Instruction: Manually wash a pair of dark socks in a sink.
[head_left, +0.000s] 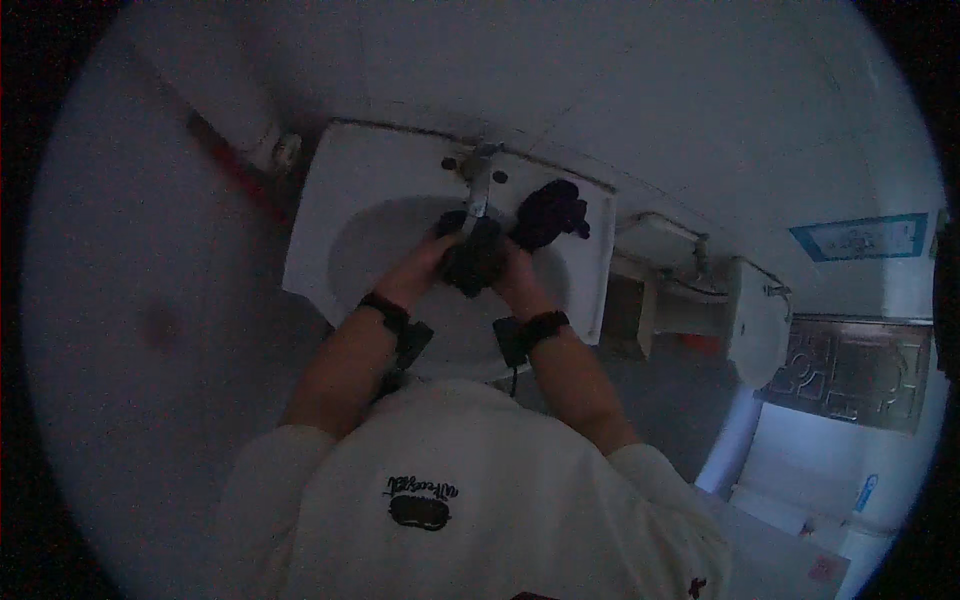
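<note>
My left hand (426, 262) and my right hand (517, 274) grip a dark bundle, apparently cloth (472, 262), from either side. They hold it over the bowl of a white washbasin (375, 300), directly below the spout of a metal faucet (478, 196). Whether water is running cannot be made out in the dim light. A second crumpled cloth, dark purple (553, 212), lies on the basin's right rim, close to my right hand. Each of my wrists wears a black strap with a small dark box. My fingertips are partly hidden by the bundle.
A tiled wall (480, 67) stands behind the basin. To the right are a low sink with a faucet (664, 236), another white washbasin (761, 322) and a patterned metal door (847, 367). A red pole-like thing (236, 169) slants at the left.
</note>
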